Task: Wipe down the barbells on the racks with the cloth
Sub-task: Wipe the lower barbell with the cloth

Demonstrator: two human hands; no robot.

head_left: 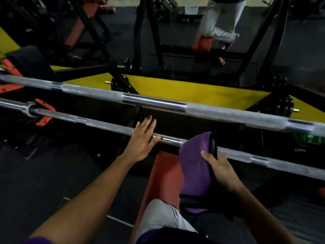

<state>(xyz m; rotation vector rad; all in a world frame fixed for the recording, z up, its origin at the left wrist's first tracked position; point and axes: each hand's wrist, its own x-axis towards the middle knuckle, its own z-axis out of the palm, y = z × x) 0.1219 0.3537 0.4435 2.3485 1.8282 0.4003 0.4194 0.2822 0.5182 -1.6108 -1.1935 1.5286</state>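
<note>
knee: grey trouser leg sat lowest in view, over the red bench; person stood at the bench end facing the bars.
right hand: right hand grasped the cloth, thumb on top of the fold, fingers curled behind it. Wrist was bent inward, forearm coming up from lower right.
cloth: purple with a black edge, bunched, upper end draped over the near bar just right of its smooth centre band. Looked like contact, but no wrap round the shaft.
left hand: left hand was released, fingers straight and spread, lying flat on the near bar just left of the cloth. Arm was nearly fully extended.
far bar: far bar was higher up on the rack, well apart from both hands, untouched at that moment.
step, my read: wiping the near bar's middle section.
how to do it well: fold the cloth round the shaft so it covers all sides; stroke along the length through the knurling; keep the left hand pressing so the bar can't roll on its hooks.
risk: loose cloth tail could snag on the orange hook.
</note>
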